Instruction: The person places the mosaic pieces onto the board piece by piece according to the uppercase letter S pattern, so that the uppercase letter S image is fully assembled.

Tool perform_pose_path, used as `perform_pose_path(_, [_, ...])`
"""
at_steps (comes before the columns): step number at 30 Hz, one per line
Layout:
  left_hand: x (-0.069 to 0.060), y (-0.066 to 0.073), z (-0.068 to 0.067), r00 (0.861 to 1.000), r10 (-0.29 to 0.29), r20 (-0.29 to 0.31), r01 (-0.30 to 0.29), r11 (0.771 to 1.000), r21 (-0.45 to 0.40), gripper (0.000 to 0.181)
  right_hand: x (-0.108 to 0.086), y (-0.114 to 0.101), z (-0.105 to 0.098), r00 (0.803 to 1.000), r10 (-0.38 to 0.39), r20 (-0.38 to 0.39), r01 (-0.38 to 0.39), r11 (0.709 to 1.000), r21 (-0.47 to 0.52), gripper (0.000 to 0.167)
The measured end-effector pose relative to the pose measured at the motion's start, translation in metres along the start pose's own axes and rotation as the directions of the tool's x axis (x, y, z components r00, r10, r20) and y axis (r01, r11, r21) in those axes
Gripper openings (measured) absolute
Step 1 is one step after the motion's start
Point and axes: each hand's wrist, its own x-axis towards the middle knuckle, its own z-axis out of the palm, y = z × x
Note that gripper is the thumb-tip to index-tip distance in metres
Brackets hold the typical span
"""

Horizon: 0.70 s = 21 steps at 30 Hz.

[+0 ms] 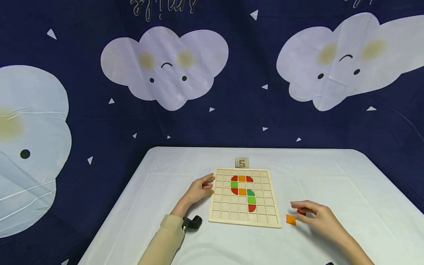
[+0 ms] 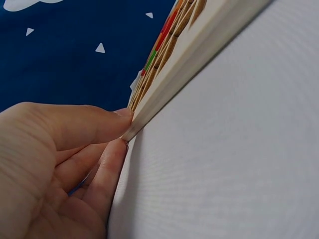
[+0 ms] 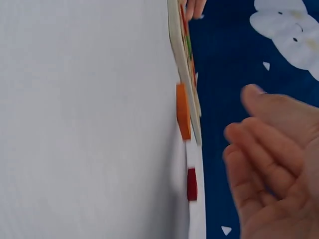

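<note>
A light wooden grid board [image 1: 228, 215] lies on the white cloth. Red, orange and green flat pieces sit in its cells, forming a curved figure. My left hand [image 1: 200, 188] is at the board's left edge; in the left wrist view its thumb and fingertips touch the rim. My right hand [image 1: 316, 216] hovers right of the board, fingers loosely bent, with nothing between them in the right wrist view. Below it an orange square piece [image 1: 290, 219] and a red piece [image 1: 301, 212] lie on the cloth, the red one partly hidden by the fingers in the head view.
A small patterned card [image 1: 242, 163] lies against the board's far edge. The white cloth [image 1: 185, 162] covers the table. Behind it hangs a dark blue curtain [image 1: 245, 125] with clouds and triangles. A black device [image 1: 193, 222] is strapped on the left wrist.
</note>
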Motion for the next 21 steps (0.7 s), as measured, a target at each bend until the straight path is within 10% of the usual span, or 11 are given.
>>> perform_pose_path(9, [0.001, -0.001, 0.0, 1.0, -0.006, 0.0, 0.006, 1.0, 0.0, 0.068, -0.004, 0.008, 0.02, 0.987, -0.159, 0.02, 0.158, 0.943, -0.293, 0.041])
perform_pose_path(21, [-0.002, -0.001, -0.001, 0.997, 0.073, 0.004, -0.073, 0.997, -0.005, 0.066, 0.002, 0.004, 0.019, 0.973, -0.23, -0.027, 0.216, 0.943, -0.254, 0.038])
